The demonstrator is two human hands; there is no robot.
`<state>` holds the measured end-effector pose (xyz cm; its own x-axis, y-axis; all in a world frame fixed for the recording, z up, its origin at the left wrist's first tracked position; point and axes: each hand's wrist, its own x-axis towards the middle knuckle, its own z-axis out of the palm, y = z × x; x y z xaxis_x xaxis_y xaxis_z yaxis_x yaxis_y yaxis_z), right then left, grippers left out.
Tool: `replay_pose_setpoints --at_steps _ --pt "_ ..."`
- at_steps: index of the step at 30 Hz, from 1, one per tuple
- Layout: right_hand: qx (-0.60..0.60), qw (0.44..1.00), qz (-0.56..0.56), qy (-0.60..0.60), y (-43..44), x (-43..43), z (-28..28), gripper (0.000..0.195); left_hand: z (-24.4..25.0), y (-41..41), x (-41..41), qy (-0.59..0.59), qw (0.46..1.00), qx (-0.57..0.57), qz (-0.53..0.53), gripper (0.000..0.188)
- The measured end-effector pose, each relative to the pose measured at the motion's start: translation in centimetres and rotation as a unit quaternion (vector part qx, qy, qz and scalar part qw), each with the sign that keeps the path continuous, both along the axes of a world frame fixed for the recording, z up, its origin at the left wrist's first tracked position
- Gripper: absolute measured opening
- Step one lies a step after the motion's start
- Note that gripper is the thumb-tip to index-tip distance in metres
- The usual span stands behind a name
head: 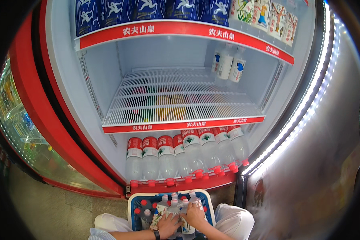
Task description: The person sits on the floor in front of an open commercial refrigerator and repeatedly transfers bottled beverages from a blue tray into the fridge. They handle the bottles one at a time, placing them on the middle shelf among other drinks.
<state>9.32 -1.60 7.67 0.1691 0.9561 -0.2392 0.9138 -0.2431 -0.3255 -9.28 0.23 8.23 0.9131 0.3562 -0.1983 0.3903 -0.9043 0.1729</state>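
Observation:
A blue plastic basket with a pale rim point(131, 207) stands on the floor between the person's knees, holding several clear plastic bottles with white or red caps. My left hand point(167, 225), with a watch on its wrist, lies spread over clear bottles near the basket's middle; whether it grips one cannot be told. At the basket's right, my right hand point(195, 215) has its fingers against a clear bottle point(195, 198) with a white cap. Just left of it, a labelled bottle point(187, 226) stands below the thumb. Another bottle with a printed label point(159, 211) leans beside my left hand.
An upright refrigerator with a white wire shelf point(180, 99) is before me. Labelled bottles point(226, 64) stand at its back right. Large red-labelled water bottles point(165, 156) lie below, caps outward. A lit glass door point(294, 135) is at the right, a red-framed cooler point(45, 111) at the left.

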Motion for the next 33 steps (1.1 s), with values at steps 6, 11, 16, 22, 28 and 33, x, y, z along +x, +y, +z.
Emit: replay_pose_setpoints --at_steps 6,11,16,22,28,33 --pt "0.005 0.999 0.030 -0.022 0.3 0.3 -0.1 0.071 -2.9 -0.8 0.1 -0.157 0.984 0.080 0.011 0.052" --pt "0.165 0.979 -0.037 0.118 2.2 3.4 8.4 0.052 -4.3 -0.6 0.2 -0.109 0.991 0.077 0.001 0.058" --pt "0.535 0.823 -0.115 0.153 8.3 10.6 20.9 0.017 -3.6 0.2 0.7 -0.050 0.999 -0.005 0.018 0.053" --pt "0.613 0.774 -0.126 0.098 22.8 21.2 29.4 0.037 -2.2 0.9 0.8 -0.048 0.998 -0.026 0.027 0.048" --pt "0.546 0.790 -0.237 0.147 33.6 33.3 29.8 0.077 -3.3 1.0 1.4 -0.067 0.997 -0.024 0.010 0.044" --pt "0.514 0.801 -0.222 0.212 37.6 35.2 30.0 0.092 -0.6 2.4 0.8 -0.126 0.989 -0.079 0.007 0.038"
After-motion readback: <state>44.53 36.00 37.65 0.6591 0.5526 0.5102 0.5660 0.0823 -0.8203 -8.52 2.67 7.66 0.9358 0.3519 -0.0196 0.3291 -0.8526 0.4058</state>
